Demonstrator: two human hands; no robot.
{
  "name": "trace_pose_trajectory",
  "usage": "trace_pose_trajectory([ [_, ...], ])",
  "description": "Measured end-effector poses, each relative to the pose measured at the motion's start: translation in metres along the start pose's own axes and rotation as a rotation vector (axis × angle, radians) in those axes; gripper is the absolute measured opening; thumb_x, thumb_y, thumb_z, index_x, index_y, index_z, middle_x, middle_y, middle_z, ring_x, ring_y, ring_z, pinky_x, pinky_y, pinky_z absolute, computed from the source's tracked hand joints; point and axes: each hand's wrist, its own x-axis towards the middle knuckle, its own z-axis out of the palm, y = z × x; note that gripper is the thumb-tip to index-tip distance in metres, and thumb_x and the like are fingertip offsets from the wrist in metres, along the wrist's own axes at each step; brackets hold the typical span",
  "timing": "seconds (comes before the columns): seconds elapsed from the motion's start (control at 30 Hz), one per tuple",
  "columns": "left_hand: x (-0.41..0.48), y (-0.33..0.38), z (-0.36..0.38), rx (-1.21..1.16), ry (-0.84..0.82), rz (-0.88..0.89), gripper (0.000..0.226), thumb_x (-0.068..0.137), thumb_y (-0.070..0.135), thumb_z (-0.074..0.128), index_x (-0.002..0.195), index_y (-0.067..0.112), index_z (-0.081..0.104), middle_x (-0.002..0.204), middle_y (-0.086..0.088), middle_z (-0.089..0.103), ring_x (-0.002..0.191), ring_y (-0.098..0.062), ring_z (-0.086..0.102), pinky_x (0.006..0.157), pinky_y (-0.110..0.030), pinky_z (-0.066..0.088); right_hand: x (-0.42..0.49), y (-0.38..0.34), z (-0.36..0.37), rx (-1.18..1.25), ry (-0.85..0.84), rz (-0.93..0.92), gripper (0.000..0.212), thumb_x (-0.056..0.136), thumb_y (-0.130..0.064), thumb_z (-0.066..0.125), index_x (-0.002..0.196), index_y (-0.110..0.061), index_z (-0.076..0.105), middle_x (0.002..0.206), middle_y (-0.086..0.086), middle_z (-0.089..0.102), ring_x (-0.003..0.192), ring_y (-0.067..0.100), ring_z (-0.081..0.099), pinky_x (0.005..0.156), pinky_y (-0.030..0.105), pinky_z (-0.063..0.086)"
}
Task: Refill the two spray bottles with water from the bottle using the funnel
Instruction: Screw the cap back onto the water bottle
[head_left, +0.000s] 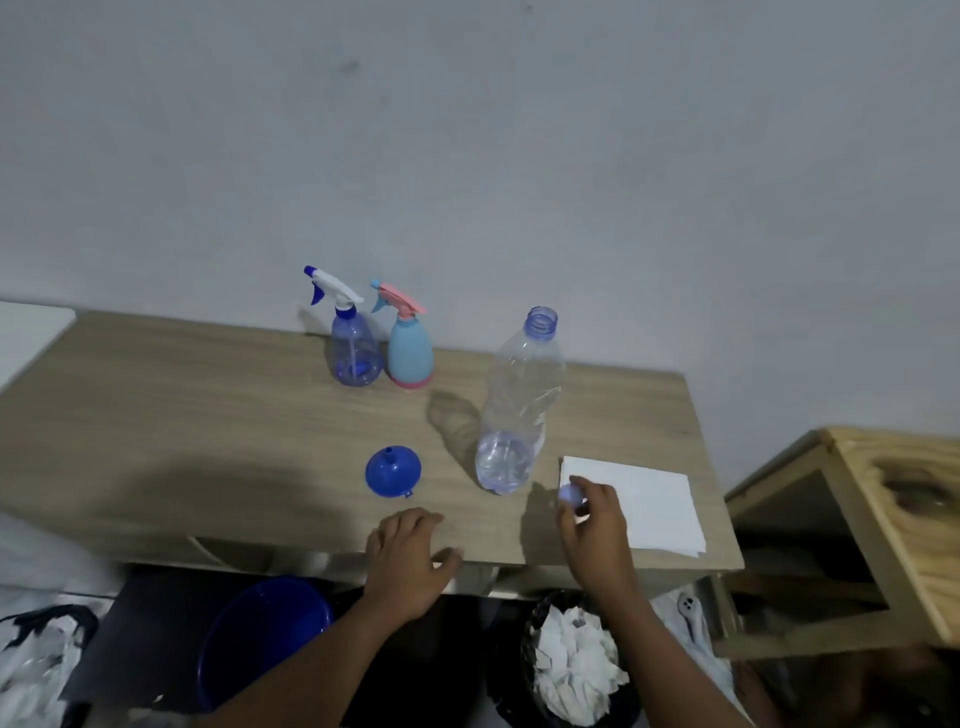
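We see the right hand fingers pinching the cap beside the uncapped bottle — left hand fingers spread on the bench.

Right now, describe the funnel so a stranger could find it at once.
On the wooden table, look near the front edge, just beyond the left hand. The funnel lies mouth down, spout up, left of the clear water bottle. It is the only solid dark-blue cone there.

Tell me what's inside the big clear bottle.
The bottle, uncapped, holds a little water at the bottom; the rest looks empty. Its cap sits in the right hand.
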Motion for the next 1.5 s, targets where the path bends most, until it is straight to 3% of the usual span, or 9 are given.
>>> trace_pose_trajectory([
  [0.13, 0.027, 0.053, -0.047, -0.456, 0.080, 0.009, 0.057, 0.090, 0.043, 0.067, 0.140, 0.023, 0.047, 0.129, 0.015, 0.051, 0.117, -0.006, 0.055, 0.095, -0.026, 0.050, 0.052, -0.039, -0.058, 0.193, 0.067, -0.115, 0.030, 0.097, -0.016, 0.060, 0.127, -0.012, 0.060, 0.116, 0.002, 0.058, 0.094, 0.004, 0.061, 0.075, 0.006, 0.047],
  [0.27, 0.057, 0.101, -0.101, -0.609, 0.281, 0.163, 0.057, 0.086, 0.039, 0.072, 0.136, 0.032, 0.046, 0.132, 0.015, 0.055, 0.117, -0.001, 0.054, 0.087, -0.025, 0.053, 0.091, -0.104, -0.106, 0.365, 0.036, -0.280, 0.023, 0.095, -0.015, 0.065, 0.118, -0.015, 0.064, 0.116, -0.003, 0.067, 0.095, 0.001, 0.065, 0.075, 0.010, 0.050],
  [0.4, 0.073, 0.139, -0.144, -0.660, 0.273, 0.272, 0.066, 0.085, 0.036, 0.075, 0.143, 0.030, 0.043, 0.137, 0.013, 0.054, 0.118, -0.004, 0.056, 0.089, -0.022, 0.053, 0.116, -0.153, -0.130, 0.320, -0.144, -0.463, 0.022, 0.096, -0.020, 0.065, 0.117, -0.020, 0.067, 0.120, -0.009, 0.067, 0.099, 0.004, 0.067, 0.080, 0.012, 0.050],
  [0.57, 0.077, 0.152, -0.155, -0.617, 0.311, 0.307, 0.051, 0.086, 0.032, 0.075, 0.133, 0.027, 0.056, 0.128, 0.015, 0.060, 0.112, -0.006, 0.060, 0.091, -0.038, 0.058, 0.138, -0.174, -0.132, 0.156, -0.299, -0.603, 0.023, 0.095, -0.019, 0.066, 0.118, -0.020, 0.068, 0.119, -0.007, 0.069, 0.100, 0.005, 0.068, 0.085, 0.013, 0.051],
  [0.77, 0.077, 0.150, -0.154, -0.653, 0.332, 0.281, 0.048, 0.085, 0.029, 0.076, 0.131, 0.024, 0.061, 0.127, 0.008, 0.064, 0.115, -0.010, 0.061, 0.090, -0.037, 0.060, 0.152, -0.177, -0.126, 0.045, -0.406, -0.620, 0.025, 0.096, -0.021, 0.063, 0.120, -0.023, 0.070, 0.122, -0.011, 0.066, 0.097, 0.003, 0.067, 0.086, 0.016, 0.052],
  [1.07, 0.077, 0.152, -0.154, -0.650, 0.338, 0.232, 0.050, 0.083, 0.028, 0.078, 0.131, 0.025, 0.063, 0.125, 0.012, 0.065, 0.113, -0.004, 0.061, 0.090, -0.010, 0.050, 0.156, -0.177, -0.116, 0.118, -0.354, -0.564, 0.015, 0.084, -0.030, 0.079, 0.089, -0.019, 0.070, 0.099, -0.008, 0.065, 0.088, 0.007, 0.067, 0.078, 0.027, 0.057],
  [1.2, 0.075, 0.152, -0.157, -0.666, 0.329, 0.238, 0.049, 0.082, 0.027, 0.079, 0.129, 0.026, 0.064, 0.123, 0.015, 0.065, 0.112, 0.001, 0.061, 0.090, -0.010, 0.049, 0.154, -0.178, -0.121, 0.130, -0.440, -0.551, 0.014, 0.091, -0.031, 0.070, 0.103, -0.023, 0.070, 0.121, -0.016, 0.066, 0.091, 0.003, 0.069, 0.079, 0.023, 0.055],
  [1.3, 0.076, 0.152, -0.156, -0.673, 0.324, 0.238, 0.050, 0.081, 0.026, 0.080, 0.129, 0.025, 0.064, 0.125, 0.015, 0.065, 0.111, 0.001, 0.061, 0.088, -0.006, 0.048, 0.154, -0.176, -0.123, 0.122, -0.479, -0.540, 0.032, 0.093, -0.032, 0.067, 0.125, -0.031, 0.066, 0.120, -0.019, 0.066, 0.095, 0.005, 0.068, 0.082, 0.019, 0.052],
  [1.5, 0.077, 0.152, -0.154, -0.662, 0.326, 0.229, 0.052, 0.083, 0.029, 0.078, 0.132, 0.024, 0.063, 0.127, 0.011, 0.065, 0.114, -0.004, 0.062, 0.093, -0.016, 0.051, 0.152, -0.177, -0.115, 0.148, -0.448, -0.507, 0.037, 0.091, -0.033, 0.070, 0.127, -0.026, 0.066, 0.115, -0.011, 0.063, 0.097, 0.009, 0.065, 0.082, 0.022, 0.050],
])
